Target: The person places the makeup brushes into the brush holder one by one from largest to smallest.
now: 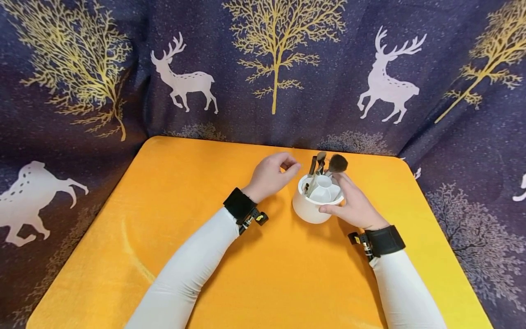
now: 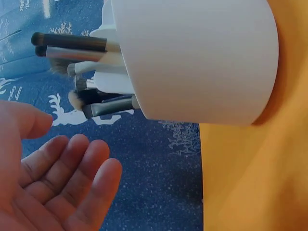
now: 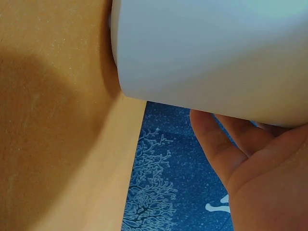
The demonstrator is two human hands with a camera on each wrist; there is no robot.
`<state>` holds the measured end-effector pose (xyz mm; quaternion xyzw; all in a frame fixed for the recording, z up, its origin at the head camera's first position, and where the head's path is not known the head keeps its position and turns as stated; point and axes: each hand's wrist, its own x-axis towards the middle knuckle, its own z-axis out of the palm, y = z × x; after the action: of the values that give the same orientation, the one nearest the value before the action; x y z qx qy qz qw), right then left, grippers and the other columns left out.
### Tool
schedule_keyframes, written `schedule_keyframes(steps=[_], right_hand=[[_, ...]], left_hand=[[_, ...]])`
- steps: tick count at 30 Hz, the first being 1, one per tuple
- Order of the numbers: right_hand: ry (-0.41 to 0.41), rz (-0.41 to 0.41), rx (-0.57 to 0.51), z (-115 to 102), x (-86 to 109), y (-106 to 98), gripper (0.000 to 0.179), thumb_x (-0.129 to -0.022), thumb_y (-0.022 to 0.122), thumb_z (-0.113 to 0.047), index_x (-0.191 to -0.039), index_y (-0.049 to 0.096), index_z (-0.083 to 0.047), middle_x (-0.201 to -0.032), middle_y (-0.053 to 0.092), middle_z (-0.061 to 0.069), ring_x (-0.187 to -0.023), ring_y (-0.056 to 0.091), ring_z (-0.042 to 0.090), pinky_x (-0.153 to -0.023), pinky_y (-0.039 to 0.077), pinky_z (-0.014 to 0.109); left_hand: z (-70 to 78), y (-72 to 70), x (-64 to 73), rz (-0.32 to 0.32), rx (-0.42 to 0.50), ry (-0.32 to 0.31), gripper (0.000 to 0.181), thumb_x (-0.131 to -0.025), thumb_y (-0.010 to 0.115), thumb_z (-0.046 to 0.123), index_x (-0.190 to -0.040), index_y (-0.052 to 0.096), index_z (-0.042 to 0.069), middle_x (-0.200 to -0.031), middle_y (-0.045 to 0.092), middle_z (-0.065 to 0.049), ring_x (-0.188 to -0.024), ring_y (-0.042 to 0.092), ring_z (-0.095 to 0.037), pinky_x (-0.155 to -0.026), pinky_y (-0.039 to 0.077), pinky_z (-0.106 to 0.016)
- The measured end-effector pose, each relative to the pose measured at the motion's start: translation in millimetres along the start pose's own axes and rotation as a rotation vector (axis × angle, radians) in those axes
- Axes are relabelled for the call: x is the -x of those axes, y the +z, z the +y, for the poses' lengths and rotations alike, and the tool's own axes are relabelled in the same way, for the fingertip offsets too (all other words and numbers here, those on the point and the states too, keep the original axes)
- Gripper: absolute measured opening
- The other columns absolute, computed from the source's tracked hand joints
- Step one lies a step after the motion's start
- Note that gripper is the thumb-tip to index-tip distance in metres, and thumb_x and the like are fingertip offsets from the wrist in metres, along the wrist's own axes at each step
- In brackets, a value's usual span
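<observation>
A round white brush holder (image 1: 311, 212) stands upright on the table, with several makeup brushes in its compartments. A fluffy dark brush (image 1: 338, 163) leans out at the back right. My right hand (image 1: 357, 205) grips the holder's right side, thumb at the front and fingers around the far side. In the right wrist view, fingers (image 3: 211, 139) press against the smooth white wall. My left hand (image 1: 271, 176) hovers just left of the holder, its fingers loosely bent and nothing between them. The left wrist view shows slim eye brushes (image 2: 72, 41) sticking out of the holder near that hand.
An orange-yellow cloth (image 1: 287, 269) covers the table under both arms. Behind its far edge hangs a dark blue curtain (image 1: 312, 100) printed with white deer and golden trees. Each wrist wears a black band (image 1: 238, 205) with a small camera.
</observation>
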<state>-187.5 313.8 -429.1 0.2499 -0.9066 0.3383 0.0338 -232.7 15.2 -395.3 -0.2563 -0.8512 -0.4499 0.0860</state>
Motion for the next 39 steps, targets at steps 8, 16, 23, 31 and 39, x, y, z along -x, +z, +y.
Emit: schedule_keyframes(steps=[8,16,23,31,39], right_hand=[[0.022,-0.008,0.011,2.6,-0.1,1.9,0.106,-0.088,0.097,-0.038,-0.169,0.038,-0.004,-0.167,0.044,0.02,-0.148,0.05,0.043,-0.118,0.043,0.068],[0.038,-0.02,0.016,0.3,1.2,0.8,0.108,-0.089,0.096,-0.039,-0.171,0.035,-0.004,-0.169,0.042,0.022,-0.15,0.048,0.046,-0.118,0.041,0.07],[0.044,-0.022,0.025,1.6,1.6,0.9,0.11,-0.09,0.095,-0.041,-0.173,0.033,-0.005,-0.171,0.04,0.022,-0.152,0.047,0.046,-0.118,0.041,0.071],[0.037,-0.018,0.02,2.2,1.9,1.7,0.109,-0.09,0.095,-0.04,-0.172,0.034,-0.004,-0.171,0.041,0.022,-0.152,0.046,0.046,-0.119,0.04,0.07],[0.028,-0.015,0.018,0.9,0.4,1.8,0.108,-0.089,0.097,-0.038,-0.171,0.035,-0.004,-0.171,0.041,0.022,-0.152,0.047,0.045,-0.119,0.041,0.07]], left_hand=[[-11.1,-12.3,7.0,-0.006,-0.057,-0.046,0.021,-0.111,0.069,0.032,-0.114,0.076,0.012,-0.104,0.075,0.0,-0.096,0.067,-0.018,-0.087,0.054,-0.038],[-23.3,-28.5,18.8,-0.007,-0.084,-0.122,0.019,-0.11,0.07,0.033,-0.112,0.076,0.015,-0.102,0.074,0.001,-0.096,0.067,-0.021,-0.087,0.054,-0.04],[-35.3,-39.0,28.5,0.003,-0.097,-0.147,0.019,-0.11,0.07,0.032,-0.113,0.077,0.015,-0.104,0.074,0.0,-0.093,0.066,-0.02,-0.085,0.053,-0.041],[-45.0,-48.4,36.6,-0.011,-0.094,-0.173,0.021,-0.111,0.069,0.033,-0.116,0.076,0.014,-0.106,0.074,-0.001,-0.098,0.067,-0.022,-0.089,0.054,-0.042],[-56.3,-57.0,43.4,-0.032,-0.116,-0.216,0.032,-0.11,0.069,0.033,-0.128,0.074,0.007,-0.112,0.075,-0.005,-0.101,0.069,-0.025,-0.09,0.055,-0.044]])
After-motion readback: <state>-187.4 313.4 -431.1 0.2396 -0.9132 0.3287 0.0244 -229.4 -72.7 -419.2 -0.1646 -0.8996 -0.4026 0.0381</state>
